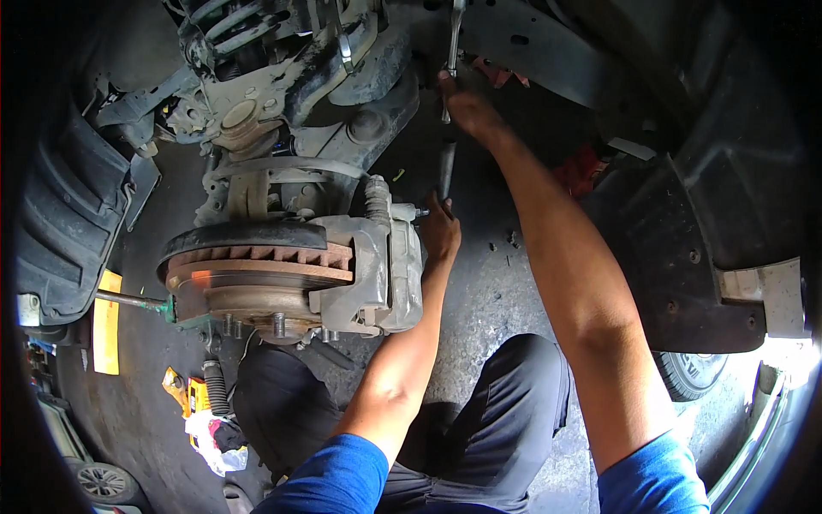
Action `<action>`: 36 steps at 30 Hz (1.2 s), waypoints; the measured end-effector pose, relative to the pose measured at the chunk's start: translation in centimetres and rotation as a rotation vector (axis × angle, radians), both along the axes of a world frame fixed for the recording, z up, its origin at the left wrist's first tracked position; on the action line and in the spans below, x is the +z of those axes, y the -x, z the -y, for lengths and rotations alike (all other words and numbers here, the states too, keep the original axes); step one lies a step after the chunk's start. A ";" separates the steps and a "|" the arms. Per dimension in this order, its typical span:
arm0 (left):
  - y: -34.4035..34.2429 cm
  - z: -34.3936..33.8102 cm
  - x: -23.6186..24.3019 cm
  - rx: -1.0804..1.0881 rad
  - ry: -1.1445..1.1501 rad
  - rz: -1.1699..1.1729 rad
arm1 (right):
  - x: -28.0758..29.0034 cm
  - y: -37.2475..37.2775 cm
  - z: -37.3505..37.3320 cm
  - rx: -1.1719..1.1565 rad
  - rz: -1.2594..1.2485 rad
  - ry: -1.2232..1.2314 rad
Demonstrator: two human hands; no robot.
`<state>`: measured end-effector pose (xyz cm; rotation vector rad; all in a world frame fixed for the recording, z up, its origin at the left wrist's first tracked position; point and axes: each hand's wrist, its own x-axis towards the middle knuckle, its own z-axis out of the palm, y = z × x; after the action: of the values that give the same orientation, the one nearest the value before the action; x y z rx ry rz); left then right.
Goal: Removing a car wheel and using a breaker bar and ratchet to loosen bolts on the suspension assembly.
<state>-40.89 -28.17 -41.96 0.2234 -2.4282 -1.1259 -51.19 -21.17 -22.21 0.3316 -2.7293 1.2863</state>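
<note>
My right hand is raised under the vehicle body with fingers closed on a silver wrench that points upward. Lower down, my left hand grips a dark metal bar that stands nearly upright below the wrench, just right of the brake caliper. The rusty brake disc with exposed studs is at centre-left, below the suspension arm. Part of my left hand is hidden behind the bar and caliper.
Wheel-well liners flank both sides. A red object lies behind my right forearm. A yellow strip, a bellows part and plastic packaging are at lower left. A tyre is at right; my knees fill the lower middle.
</note>
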 end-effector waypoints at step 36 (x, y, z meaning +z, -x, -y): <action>3.6 -2.9 6.4 0.016 -0.515 -0.049 | -16.6 -9.5 -3.2 0.070 0.080 0.672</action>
<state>-44.54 -25.24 -35.59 0.3669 -2.0476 -1.7099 -41.69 -18.01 -38.79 0.3054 -2.1664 2.1526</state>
